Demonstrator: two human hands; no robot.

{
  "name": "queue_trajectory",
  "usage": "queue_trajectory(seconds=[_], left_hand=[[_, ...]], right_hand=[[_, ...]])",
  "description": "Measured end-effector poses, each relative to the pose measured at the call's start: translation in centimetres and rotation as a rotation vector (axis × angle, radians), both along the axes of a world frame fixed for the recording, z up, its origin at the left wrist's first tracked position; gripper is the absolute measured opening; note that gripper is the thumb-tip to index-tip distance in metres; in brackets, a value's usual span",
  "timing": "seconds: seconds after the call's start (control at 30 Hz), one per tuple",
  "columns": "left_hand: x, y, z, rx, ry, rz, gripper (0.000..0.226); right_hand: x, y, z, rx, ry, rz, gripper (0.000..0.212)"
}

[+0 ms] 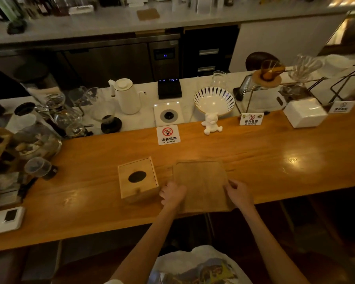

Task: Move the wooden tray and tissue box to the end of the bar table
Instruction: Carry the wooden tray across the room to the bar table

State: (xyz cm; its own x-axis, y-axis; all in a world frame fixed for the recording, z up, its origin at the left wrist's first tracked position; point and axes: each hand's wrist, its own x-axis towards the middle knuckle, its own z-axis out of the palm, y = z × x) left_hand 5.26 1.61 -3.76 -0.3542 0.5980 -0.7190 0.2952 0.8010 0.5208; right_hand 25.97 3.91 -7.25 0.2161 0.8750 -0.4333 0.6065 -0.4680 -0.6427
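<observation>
you are closing your left hand and right hand on the side edges of the wooden tray, lying beside the wooden tissue box, so be lifting it level, clearing the no-smoking sign beyond.

Both bare forearms reach forward. The left hand grips the wooden tray's left edge (fingers curled); the right hand pinches its right edge.
</observation>
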Motion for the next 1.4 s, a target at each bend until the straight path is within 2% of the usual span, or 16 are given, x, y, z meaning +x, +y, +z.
queue_trajectory(seconds=[0.03, 0.1, 0.17, 0.3, 0.5, 0.57, 0.63, 0.67, 0.8, 0.9, 0.93, 1.0, 1.07, 1.23, 1.33, 1.4], left_hand=[[-0.4, 0.0, -0.3, 0.029, -0.061, 0.045, 0.056], [-0.9, 0.0, -0.3, 0.107, -0.207, 0.118, 0.054], [-1.2, 0.3, 0.6, 0.2, -0.314, 0.139, 0.053], [-1.9, 2.1, 1.7, 0.328, -0.396, 0.097, 0.053], [-3.1, 4.5, 2.7, 0.418, -0.401, -0.024, 0.047], [-3.0, 5.1, 2.9, 0.391, -0.408, -0.107, 0.05], [-2.2, 5.7, 3.4, 0.364, -0.405, -0.204, 0.055], [-1.7, 6.1, 3.3, 0.348, -0.402, -0.252, 0.057], [1.9, 7.1, 4.2, 0.308, -0.455, -0.324, 0.048], [5.6, 6.7, 4.9, 0.345, -0.498, -0.283, 0.014], [6.2, 6.4, 5.0, 0.351, -0.523, -0.245, 0.01], [10.4, 4.7, 6.2, 0.349, -0.59, -0.31, 0.031], [11.8, 4.0, 6.4, 0.348, -0.606, -0.361, 0.052], [20.1, 0.0, 7.2, 0.372, -0.585, -0.541, 0.038], [25.9, -3.0, 7.7, 0.366, -0.55, -0.701, 0.042], [29.7, -5.4, 8.1, 0.425, -0.552, -0.834, 0.039]], right_hand=[[0.5, 0.1, 0.4, -0.06, 0.131, -0.047, 0.035], [1.3, -0.4, 1.3, -0.155, 0.341, -0.127, 0.031], [1.6, -1.0, 1.8, -0.184, 0.455, -0.177, 0.026], [1.2, -1.8, 3.2, -0.146, 0.609, -0.301, 0.038], [1.6, -2.0, 6.2, -0.054, 0.758, -0.335, 0.034], [2.4, -1.7, 7.0, 0.001, 0.768, -0.381, 0.04], [3.4, -1.6, 7.5, 0.034, 0.725, -0.404, 0.063], [3.9, -1.7, 7.6, 0.047, 0.682, -0.413, 0.066], [5.4, -3.9, 7.8, 0.191, 0.638, -0.602, 0.053], [7.5, -6.5, 8.0, 0.292, 0.636, -0.748, 0.047], [7.9, -7.0, 7.7, 0.318, 0.62, -0.783, 0.048], [10.9, -10.1, 8.4, 0.42, 0.569, -0.908, 0.05], [11.4, -10.9, 8.4, 0.444, 0.509, -0.906, 0.048], [17.6, -17.9, 9.2, 0.478, 0.554, -0.949, 0.049], [22.2, -23.3, 10.0, 0.454, 0.488, -0.979, 0.039], [25.2, -26.9, 10.6, 0.415, 0.435, -0.976, 0.04]])
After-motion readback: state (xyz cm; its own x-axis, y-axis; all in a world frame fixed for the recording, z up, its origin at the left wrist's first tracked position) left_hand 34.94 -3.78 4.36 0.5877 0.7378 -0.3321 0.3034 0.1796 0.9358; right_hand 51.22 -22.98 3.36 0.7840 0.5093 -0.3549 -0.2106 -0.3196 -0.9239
